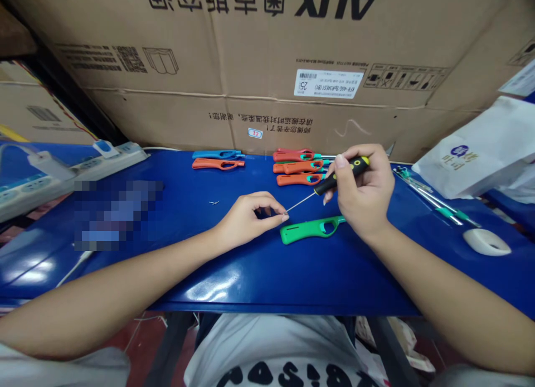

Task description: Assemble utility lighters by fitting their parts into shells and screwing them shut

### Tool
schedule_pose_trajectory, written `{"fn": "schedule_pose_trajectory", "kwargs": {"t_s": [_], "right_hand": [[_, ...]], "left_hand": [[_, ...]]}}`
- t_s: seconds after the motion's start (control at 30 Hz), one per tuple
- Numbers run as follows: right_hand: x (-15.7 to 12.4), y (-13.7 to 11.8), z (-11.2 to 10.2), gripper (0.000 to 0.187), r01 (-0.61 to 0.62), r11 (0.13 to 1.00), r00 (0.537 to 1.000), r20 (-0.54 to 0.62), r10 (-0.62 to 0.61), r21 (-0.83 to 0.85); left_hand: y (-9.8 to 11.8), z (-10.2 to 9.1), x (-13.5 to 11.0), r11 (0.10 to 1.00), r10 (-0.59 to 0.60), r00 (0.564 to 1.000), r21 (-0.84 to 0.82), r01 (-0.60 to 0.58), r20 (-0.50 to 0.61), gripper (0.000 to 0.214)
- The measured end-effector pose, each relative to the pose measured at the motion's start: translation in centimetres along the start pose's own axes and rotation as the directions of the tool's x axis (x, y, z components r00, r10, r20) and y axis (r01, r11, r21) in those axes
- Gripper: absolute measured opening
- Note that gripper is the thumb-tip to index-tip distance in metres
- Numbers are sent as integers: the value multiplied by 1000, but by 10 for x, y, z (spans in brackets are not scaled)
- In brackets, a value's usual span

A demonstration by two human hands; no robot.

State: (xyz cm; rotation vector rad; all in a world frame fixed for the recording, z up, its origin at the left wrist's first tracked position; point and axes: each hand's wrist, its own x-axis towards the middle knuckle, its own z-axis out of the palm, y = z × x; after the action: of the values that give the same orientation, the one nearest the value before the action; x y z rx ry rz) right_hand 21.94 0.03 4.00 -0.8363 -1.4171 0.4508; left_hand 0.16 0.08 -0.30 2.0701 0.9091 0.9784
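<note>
I am holding a screwdriver [334, 180] in my right hand [359, 194]. My fingers are wrapping tight around its black and yellow handle. Its thin metal tip is pointing left and down, toward my left hand [246, 219]. My left hand is pinching its thumb and first finger together right at the tip. Whatever I am pinching is too small to see. Both hands are hovering just above the blue table [251, 275].

A green lighter [311, 229] is lying flat on the table, just under my hands. Its right end is hiding under my right hand.

Behind my right hand, three orange lighters [297, 167] are lying close together in a stack of rows. To their left, a blue lighter [217, 154] is lying just above one more orange lighter [217, 164].

A tiny metal bit [214, 203] is lying alone on the table, left of my left hand.

Far to the right, some thin metal rods [434, 200] with green ends are lying at a slant. Near them a white oval thing [487, 242] is sitting on the table, and a white bag [480, 153] is resting behind it.

On the far left, a white power strip [83, 167] is lying on the table. Big cardboard boxes [267, 69] are standing behind everything.
</note>
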Motion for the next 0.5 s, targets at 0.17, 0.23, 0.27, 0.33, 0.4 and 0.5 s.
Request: {"fn": "schedule_pose_trajectory", "kwargs": {"t_s": [0.17, 0.23, 0.27, 0.33, 0.4, 0.5], "right_hand": [[-1, 8, -1, 16, 81, 997, 996, 30, -81, 10], [-1, 10, -2, 13, 109, 994, 993, 45, -109, 0], [-2, 10, -3, 12, 123, 992, 991, 61, -123, 1], [-2, 9, -4, 9, 143, 989, 983, 115, -144, 24], [-1, 7, -4, 9, 146, 987, 970, 189, -155, 65], [-1, 3, -2, 18, 127, 987, 958, 245, -148, 100]], "left_hand": [[-1, 0, 0, 1000, -6, 1000, 1, 6, 12, 11], [-2, 1, 0, 1000, -2, 1000, -4, 3, 16, 11], [-2, 1, 0, 1000, 1, 1000, -6, -1, 18, 10], [-2, 1, 0, 1000, 7, 1000, -5, -7, 25, 10], [-2, 1, -1, 1000, 14, 999, -7, -13, 40, 10], [-1, 0, -2, 999, 34, 996, -16, -32, 82, 11]]}}
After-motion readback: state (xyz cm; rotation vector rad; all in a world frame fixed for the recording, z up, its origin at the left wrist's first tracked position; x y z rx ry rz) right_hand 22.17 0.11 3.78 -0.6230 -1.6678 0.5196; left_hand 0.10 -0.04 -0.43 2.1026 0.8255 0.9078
